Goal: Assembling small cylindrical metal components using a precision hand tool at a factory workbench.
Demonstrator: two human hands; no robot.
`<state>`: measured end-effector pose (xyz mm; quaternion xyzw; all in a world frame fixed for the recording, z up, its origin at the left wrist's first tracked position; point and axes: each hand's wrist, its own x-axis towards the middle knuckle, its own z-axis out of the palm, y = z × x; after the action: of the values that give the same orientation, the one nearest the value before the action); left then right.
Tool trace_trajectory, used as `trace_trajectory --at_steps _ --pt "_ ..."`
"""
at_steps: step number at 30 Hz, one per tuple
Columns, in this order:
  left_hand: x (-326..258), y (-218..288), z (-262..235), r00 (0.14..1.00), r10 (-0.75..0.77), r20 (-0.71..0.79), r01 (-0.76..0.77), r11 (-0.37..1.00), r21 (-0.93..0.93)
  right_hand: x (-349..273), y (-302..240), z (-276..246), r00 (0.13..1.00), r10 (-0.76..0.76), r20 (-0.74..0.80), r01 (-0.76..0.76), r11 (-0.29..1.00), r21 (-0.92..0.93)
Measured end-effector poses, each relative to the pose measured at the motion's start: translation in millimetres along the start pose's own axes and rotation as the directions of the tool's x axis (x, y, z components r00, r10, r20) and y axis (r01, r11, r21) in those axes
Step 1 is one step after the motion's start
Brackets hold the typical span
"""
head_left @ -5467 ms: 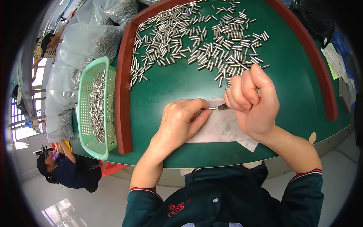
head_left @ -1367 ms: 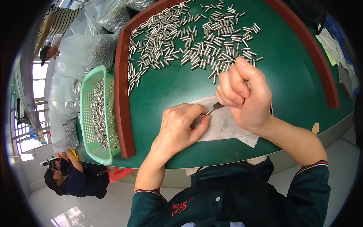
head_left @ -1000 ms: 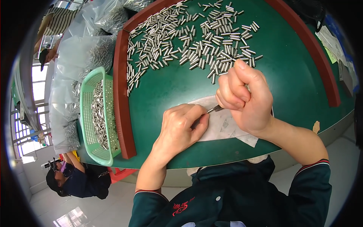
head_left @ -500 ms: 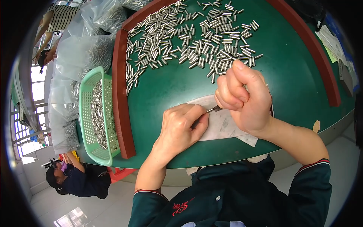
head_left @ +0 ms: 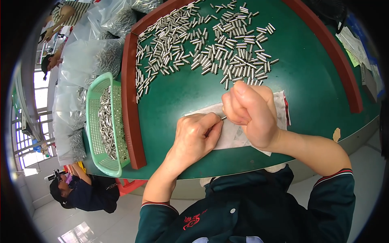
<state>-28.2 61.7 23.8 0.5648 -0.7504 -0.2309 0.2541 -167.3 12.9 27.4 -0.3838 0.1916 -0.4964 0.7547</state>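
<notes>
My left hand (head_left: pixel 195 133) rests on a pale grey cloth (head_left: pixel 231 139), its thumb and fingers pinched together around something I cannot make out. My right hand (head_left: pixel 252 116) is a raised fist just right of it, closed around a thin tool with a slim metal shaft (head_left: pixel 223 118). That shaft reaches to the left fingertips; most of the tool is hidden in the fist. Beyond both hands, many short shiny metal pins (head_left: pixel 208 62) lie loose across the green tabletop (head_left: pixel 170 97).
Dark red rails (head_left: pixel 131 105) edge the work area left and right. Left of it stands a light green plastic basket (head_left: pixel 94 133) of metal parts, beside clear bags (head_left: pixel 75 60) of similar pieces. A co-worker (head_left: pixel 87 190) sits at lower left; other people are at upper left.
My right fist has moved left and down, closer to my left hand. The tool's dark part, visible before, is now hidden. My left hand has stayed in place.
</notes>
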Motion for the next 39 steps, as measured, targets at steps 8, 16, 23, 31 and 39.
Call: trace_trajectory --at_steps 8,16,23,31,39 --pt "3.0 2.6 0.4 0.993 -0.119 -0.001 0.119 0.991 0.059 6.7 2.2 -8.6 0.996 0.062 -0.063 -0.056 0.994 0.097" --pt "3.6 -18.5 -16.7 0.903 -0.269 0.336 0.361 0.051 -0.931 6.3 -1.8 -9.4 0.994 0.083 -0.074 -0.076 0.994 0.084" --pt "2.5 -26.9 -15.8 0.894 -0.287 0.344 0.350 -0.031 -0.936 5.0 -1.3 -10.4 0.992 0.115 -0.041 -0.110 0.986 0.124" --pt "4.1 -27.2 -15.3 0.892 -0.292 0.344 0.352 -0.029 -0.936 7.5 -2.6 -8.5 0.992 0.112 -0.067 -0.105 0.990 0.093" --pt "6.6 -26.7 -22.0 0.890 -0.290 0.352 0.330 -0.121 -0.936 7.7 -2.0 -11.1 0.991 0.128 -0.047 -0.120 0.983 0.140"
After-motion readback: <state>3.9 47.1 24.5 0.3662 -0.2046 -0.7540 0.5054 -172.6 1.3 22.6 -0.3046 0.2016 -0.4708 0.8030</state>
